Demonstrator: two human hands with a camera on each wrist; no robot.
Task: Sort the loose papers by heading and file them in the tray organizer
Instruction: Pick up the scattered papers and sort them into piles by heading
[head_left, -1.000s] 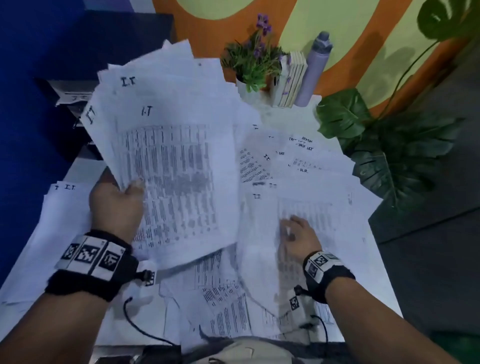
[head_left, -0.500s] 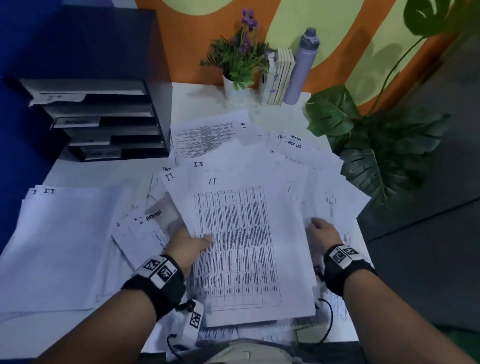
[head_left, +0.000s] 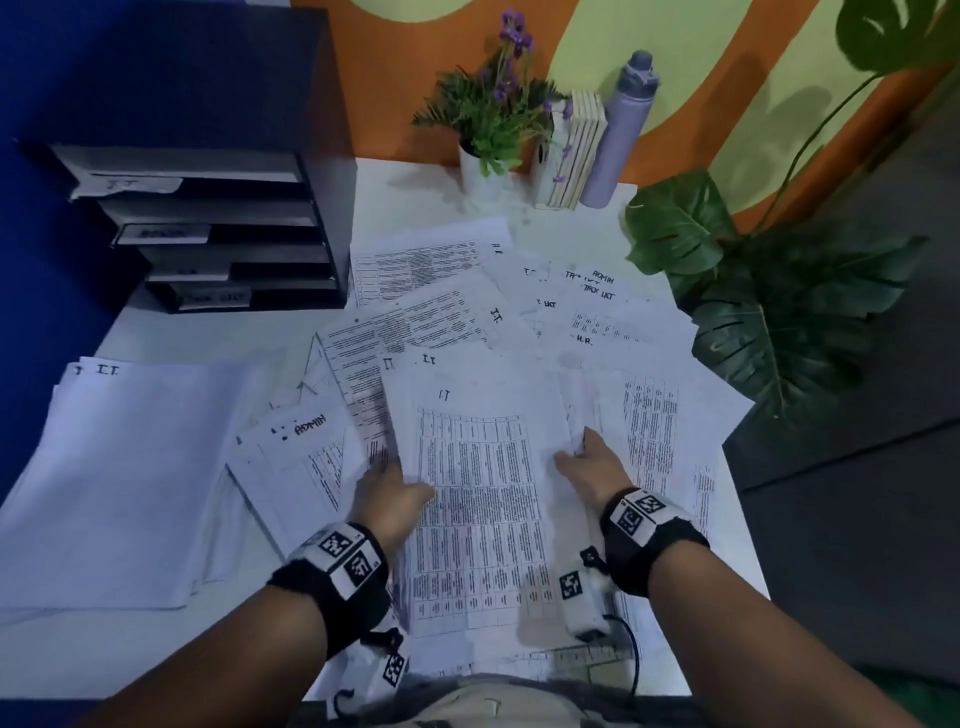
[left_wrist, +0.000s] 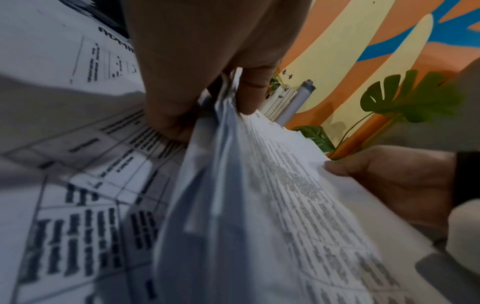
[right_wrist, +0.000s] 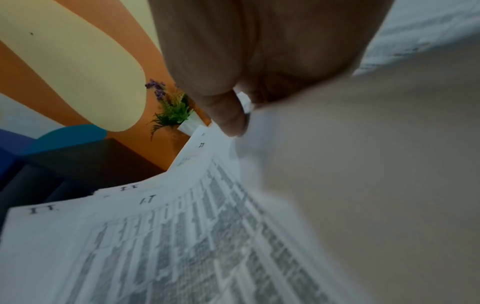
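A sheaf of sheets headed I.T. (head_left: 483, 499) lies in front of me over the scattered papers. My left hand (head_left: 387, 493) pinches its left edge (left_wrist: 226, 115), thumb on top. My right hand (head_left: 589, 462) pinches the right edge (right_wrist: 241, 119) the same way. More loose papers (head_left: 597, 312) headed H.R., ADMIN and TASK LIST fan out behind. One ADMIN sheet (head_left: 301, 452) lies left of my left hand. A squared I.T. pile (head_left: 119, 478) sits at the left. The black tray organizer (head_left: 208, 228) with labelled shelves stands at the back left.
A potted purple-flowered plant (head_left: 493, 119), a few upright books (head_left: 576, 150) and a lilac bottle (head_left: 618, 130) line the back of the white table (head_left: 415, 192). Large green leaves (head_left: 769, 312) overhang the table's right edge. A blue wall is at the left.
The left hand brought the raised I.T. sheaf down onto the scattered papers. The right hand moved from pressing the loose sheets to gripping the sheaf's right edge.
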